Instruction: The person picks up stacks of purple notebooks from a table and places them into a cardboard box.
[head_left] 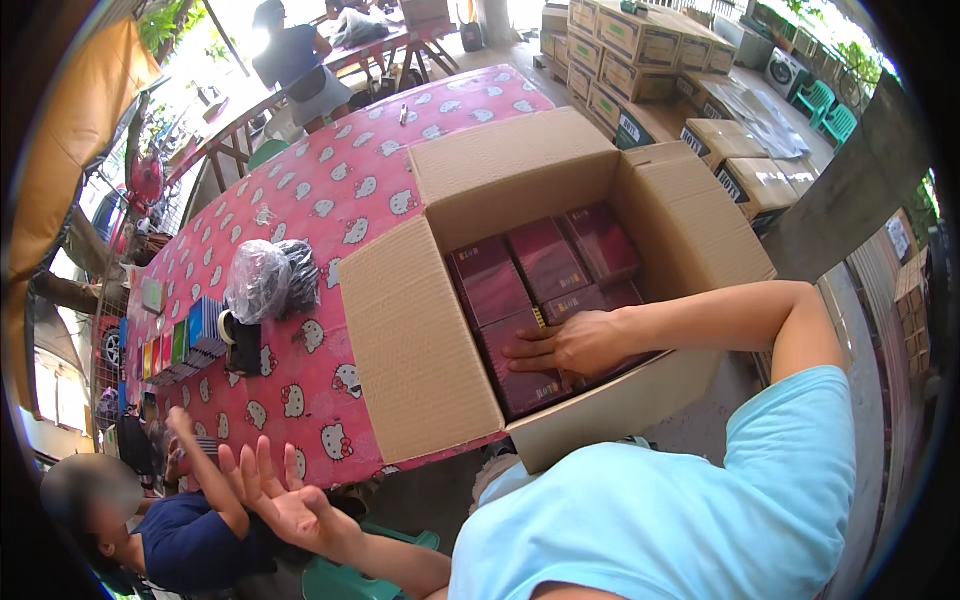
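Observation:
A large open cardboard box [420, 340] stands on the table with its flaps folded outward. Inside it lie several stacks of dark maroon, glossy-covered notebooks [492, 281], packed side by side. My right hand [585, 345] reaches into the box from the right, its fingers stretched out flat on top of the near notebooks. It grips nothing that I can see. My left hand [300, 505] is raised in the air left of the box, palm up with the fingers spread and nothing in it.
A pink patterned cloth covers the table [330, 270]. On it lie bundled clear plastic [262, 280], a tape roll [240, 335] and stacks of coloured notebooks [190, 340]. A seated co-worker [190, 525] is close to my left hand. Closed cartons [640, 45] are piled at the back right.

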